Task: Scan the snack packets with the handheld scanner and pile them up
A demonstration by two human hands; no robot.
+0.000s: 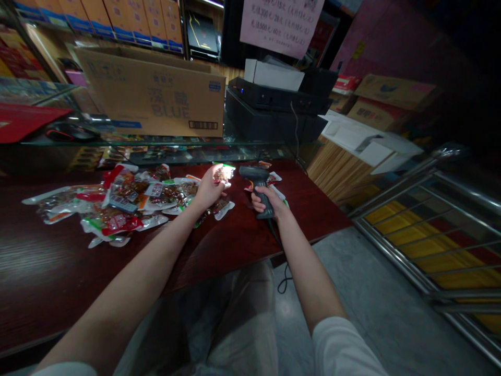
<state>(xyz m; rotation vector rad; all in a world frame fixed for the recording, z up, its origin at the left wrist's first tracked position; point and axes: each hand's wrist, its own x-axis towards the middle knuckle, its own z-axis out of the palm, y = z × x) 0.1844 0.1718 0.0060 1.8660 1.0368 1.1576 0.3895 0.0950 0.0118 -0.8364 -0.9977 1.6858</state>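
Note:
My right hand (269, 201) is wrapped round the handle of a black barcode scanner (256, 175), whose head points left. Its cable hangs off the table's front edge. In my left hand (209, 188) is a small snack packet (225, 173), brightly lit in front of the scanner head. Left of that hand lies a loose pile of clear and red snack packets (129, 201) on the dark red table (219, 250). A few more packets (275, 177) lie behind and beside my right hand, partly hidden by it and the scanner.
Behind the table, a large cardboard box (156, 99) stands on a glass counter (203, 142). Black equipment (274, 112) with a white box (272, 75) on top is beside it. Metal railing (422, 250) and stacked cartons (376, 112) are at the right. A computer mouse (72, 131) lies far left.

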